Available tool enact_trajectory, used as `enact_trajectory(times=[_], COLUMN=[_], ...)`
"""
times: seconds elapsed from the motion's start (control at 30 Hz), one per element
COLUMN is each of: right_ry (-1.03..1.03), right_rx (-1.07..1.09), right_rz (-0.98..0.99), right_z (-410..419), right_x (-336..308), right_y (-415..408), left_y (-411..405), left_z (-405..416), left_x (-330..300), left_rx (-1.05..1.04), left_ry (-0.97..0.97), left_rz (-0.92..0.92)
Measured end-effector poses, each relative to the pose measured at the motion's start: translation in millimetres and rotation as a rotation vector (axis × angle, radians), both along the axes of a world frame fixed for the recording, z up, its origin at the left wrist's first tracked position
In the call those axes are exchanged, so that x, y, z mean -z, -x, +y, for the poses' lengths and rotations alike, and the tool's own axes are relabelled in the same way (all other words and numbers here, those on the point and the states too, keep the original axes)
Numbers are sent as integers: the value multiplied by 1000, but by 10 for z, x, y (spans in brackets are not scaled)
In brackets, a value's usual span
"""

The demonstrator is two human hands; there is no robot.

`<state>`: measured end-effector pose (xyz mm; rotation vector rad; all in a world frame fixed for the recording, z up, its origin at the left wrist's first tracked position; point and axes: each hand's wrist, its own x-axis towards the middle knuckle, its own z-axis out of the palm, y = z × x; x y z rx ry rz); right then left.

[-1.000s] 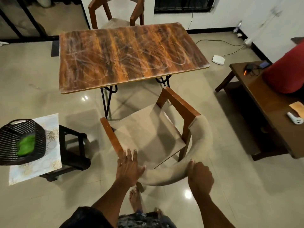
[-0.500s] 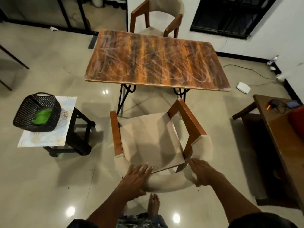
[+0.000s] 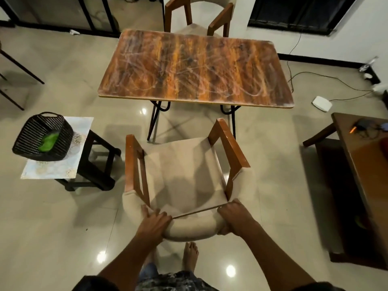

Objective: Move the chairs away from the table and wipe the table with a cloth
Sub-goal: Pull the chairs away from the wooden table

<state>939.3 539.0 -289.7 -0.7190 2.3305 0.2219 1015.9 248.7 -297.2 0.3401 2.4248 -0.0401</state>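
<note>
A wooden armchair (image 3: 182, 171) with beige seat and curved padded backrest stands on the floor in front of me, apart from the table. My left hand (image 3: 153, 223) grips the left part of the backrest, and my right hand (image 3: 235, 217) grips the right part. The wooden table (image 3: 195, 70), its top streaked with whitish smears, stands beyond the chair. A second armchair (image 3: 199, 19) sits tucked at the table's far side. A green cloth (image 3: 48, 141) lies inside a black basket (image 3: 42, 137) at the left.
The basket sits on a patterned mat over a dark stool (image 3: 98, 160) left of the chair. A low wooden bench (image 3: 363, 164) with small gadgets lies at the right. A white device (image 3: 322, 103) and cables lie on the floor by the wall. My bare feet are below the chair.
The chair has turned square to the table and moved back toward me. Both hands went from resting on the backrest to gripping it.
</note>
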Motion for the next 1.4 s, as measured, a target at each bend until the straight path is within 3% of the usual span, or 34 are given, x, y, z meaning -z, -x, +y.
enact_trajectory(times=[0.3,0.37,0.53,0.63,0.73,0.8,0.87,0.93,1.0,1.1,1.17,1.3,1.4], right_ry=[-28,-9,39,61,134,231,270,324,390,365,422,373,337], right_rx=[-83,-95,-134,-138,-60,115,226,300,429,811,1052,1348,1341], right_rz=[-53,-67,-87,-106,-165,-239,-191,47,262,176,75,61,89], right_z=[-345,-455,-676,-740,-623,-430,-185,99,390,449,247,-140,-134], right_x=[-126,-166,-189,-165,-52,-9,-18,34,182,249,274,292,290], right_y=[-8,22,169,243,315,364,448,528,623,774,854,922,927], left_y=[57,67,339,363,363,296,196,97,101,279,482,628,616], left_z=[-343,-533,-651,-821,-921,-946,-997,-1071,-1140,-1197,-1133,-908,-883], left_x=[-63,149,-84,90,276,376,386,413,295,230,186,130,184], left_rx=[35,17,24,-86,-124,-160,-225,-438,-821,-1448,-1743,-1771,-1787], left_ry=[32,-53,101,43,-71,-101,-175,-311,-436,-803,-840,-733,-684], left_rz=[-24,99,-56,-79,-4,12,48,200,260,205,195,262,259])
